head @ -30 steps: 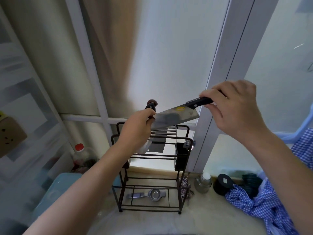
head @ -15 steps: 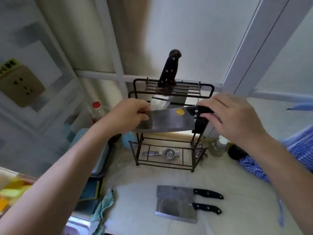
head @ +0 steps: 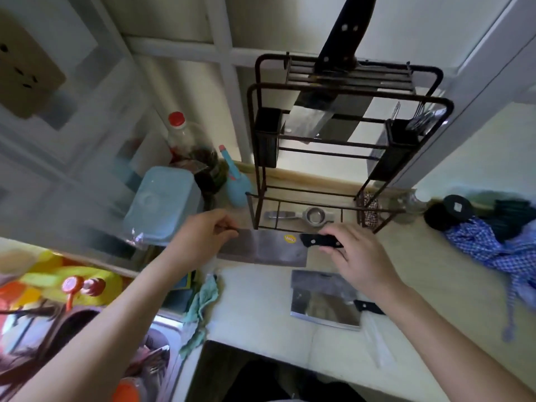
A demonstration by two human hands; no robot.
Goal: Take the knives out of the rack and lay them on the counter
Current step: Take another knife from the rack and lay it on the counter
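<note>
A cleaver with a yellow sticker and a black handle lies flat, low over the counter, just in front of the dark wire rack. My left hand pinches the blade's far tip. My right hand grips its handle. Two more cleavers lie stacked on the counter under my right wrist. One knife with a dark riveted handle stands in the rack's top slots, its blade hanging below.
A metal squeezer lies on the rack's bottom shelf. Left of the rack stand a red-capped bottle, a blue lidded box and a blue spray bottle. A checked cloth and black lid lie right; a sink sits lower left.
Both hands have carried the cleaver down from in front of the rack's top to just above the counter. The camera has tilted down, so the rack now sits higher in view.
</note>
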